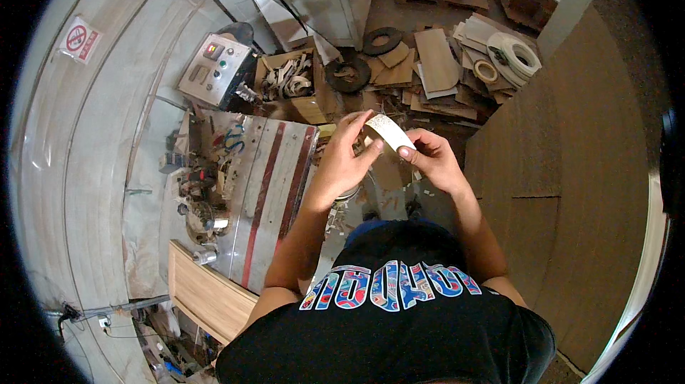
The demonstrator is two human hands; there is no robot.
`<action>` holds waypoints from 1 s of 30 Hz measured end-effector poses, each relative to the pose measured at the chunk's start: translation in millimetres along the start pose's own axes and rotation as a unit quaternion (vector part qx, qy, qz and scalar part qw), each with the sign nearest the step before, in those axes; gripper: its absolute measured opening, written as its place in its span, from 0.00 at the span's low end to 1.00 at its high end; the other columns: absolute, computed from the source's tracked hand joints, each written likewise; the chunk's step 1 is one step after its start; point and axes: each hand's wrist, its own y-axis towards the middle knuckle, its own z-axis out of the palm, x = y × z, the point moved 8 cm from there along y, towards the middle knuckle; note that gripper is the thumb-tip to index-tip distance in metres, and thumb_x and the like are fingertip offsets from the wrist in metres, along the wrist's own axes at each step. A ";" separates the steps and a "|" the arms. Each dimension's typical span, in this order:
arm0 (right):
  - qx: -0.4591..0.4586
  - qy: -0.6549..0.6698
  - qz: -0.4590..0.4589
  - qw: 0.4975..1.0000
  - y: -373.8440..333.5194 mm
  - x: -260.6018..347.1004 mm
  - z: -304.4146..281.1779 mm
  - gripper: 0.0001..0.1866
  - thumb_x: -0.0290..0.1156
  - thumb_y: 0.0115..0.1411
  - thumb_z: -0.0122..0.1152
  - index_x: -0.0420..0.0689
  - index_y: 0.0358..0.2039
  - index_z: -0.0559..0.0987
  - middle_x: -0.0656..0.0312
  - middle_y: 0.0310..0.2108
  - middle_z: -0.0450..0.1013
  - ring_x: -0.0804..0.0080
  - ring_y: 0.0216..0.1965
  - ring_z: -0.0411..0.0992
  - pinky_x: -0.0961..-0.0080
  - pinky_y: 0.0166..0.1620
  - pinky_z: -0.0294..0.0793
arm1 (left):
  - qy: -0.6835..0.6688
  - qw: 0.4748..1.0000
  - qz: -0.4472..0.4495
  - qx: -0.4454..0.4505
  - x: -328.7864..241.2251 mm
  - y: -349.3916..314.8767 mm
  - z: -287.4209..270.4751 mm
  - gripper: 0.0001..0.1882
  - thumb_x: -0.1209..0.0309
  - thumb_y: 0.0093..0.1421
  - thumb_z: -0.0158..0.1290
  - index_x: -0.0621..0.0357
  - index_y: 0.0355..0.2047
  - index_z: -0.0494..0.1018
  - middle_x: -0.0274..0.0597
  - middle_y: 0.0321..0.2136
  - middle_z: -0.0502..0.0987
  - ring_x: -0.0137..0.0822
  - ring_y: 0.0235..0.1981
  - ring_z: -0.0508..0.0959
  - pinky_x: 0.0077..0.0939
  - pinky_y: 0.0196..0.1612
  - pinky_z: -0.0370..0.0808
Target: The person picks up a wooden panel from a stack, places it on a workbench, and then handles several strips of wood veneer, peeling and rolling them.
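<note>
A short pale strip point(389, 131), bent into an arch and marked with print on its outer face, is held up in front of my chest between both hands. My left hand point(345, 161) grips its left end, thumb below and fingers above. At the right end, my right hand point(434, 160) pinches it, with the thumb pressed on the face and the fingers curled behind. What the strip is made of cannot be told. Left of my forearm lies a grey machine table point(267, 177) with dark red stripes.
A control box point(216, 63) with knobs stands beyond the table. Nearby is a carton of curled scraps point(289, 77). Black rings point(383, 41), boards point(435, 59) and a white coil point(515, 56) lie ahead. Tall brown panels point(564, 156) border my right; a wooden panel point(207, 284) leans at left.
</note>
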 end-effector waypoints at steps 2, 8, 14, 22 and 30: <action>0.005 -0.023 -0.016 1.000 2.1 3.8 4.1 0.12 0.29 0.68 0.71 0.39 0.49 0.84 0.69 0.43 0.81 0.80 0.43 0.74 0.79 0.49 0.74 | -0.177 0.980 -0.075 0.045 9.4 -7.6 16.8 0.41 0.68 0.69 0.65 0.63 0.76 0.57 0.53 0.63 0.72 0.38 0.62 0.75 0.38 0.66 0.73; 0.027 -0.075 -0.015 0.997 -1.5 0.1 22.7 0.13 0.30 0.66 0.74 0.41 0.48 0.87 0.67 0.41 0.82 0.82 0.41 0.75 0.78 0.48 0.74 | -0.344 0.934 -0.096 -0.002 19.8 -8.5 46.4 0.39 0.64 0.70 0.65 0.67 0.72 0.58 0.48 0.58 0.76 0.35 0.56 0.79 0.31 0.60 0.77; -0.006 -0.048 -0.049 0.998 0.6 14.9 30.9 0.40 0.27 0.61 0.77 0.47 0.72 0.69 0.64 0.46 0.77 0.74 0.46 0.75 0.76 0.50 0.75 | -0.452 0.875 -0.162 -0.066 26.8 -3.0 34.4 0.25 0.60 0.73 0.61 0.64 0.61 0.70 0.40 0.49 0.81 0.30 0.47 0.83 0.30 0.52 0.82; 0.009 -0.219 -0.079 0.972 -6.8 31.9 31.6 0.48 0.36 0.53 0.84 0.48 0.73 0.69 0.56 0.51 0.73 0.60 0.54 0.74 0.62 0.59 0.75 | -0.441 0.868 -0.216 -0.071 43.5 -15.0 36.7 0.23 0.52 0.76 0.55 0.63 0.53 0.77 0.39 0.39 0.84 0.27 0.40 0.85 0.24 0.43 0.81; -0.025 -0.315 -0.153 0.936 -13.9 43.5 38.9 0.47 0.40 0.50 0.84 0.47 0.70 0.72 0.51 0.55 0.71 0.51 0.56 0.73 0.60 0.63 0.72 | -0.371 0.893 -0.253 -0.026 66.4 -18.4 53.0 0.25 0.48 0.77 0.52 0.61 0.45 0.82 0.34 0.36 0.83 0.24 0.36 0.80 0.23 0.40 0.75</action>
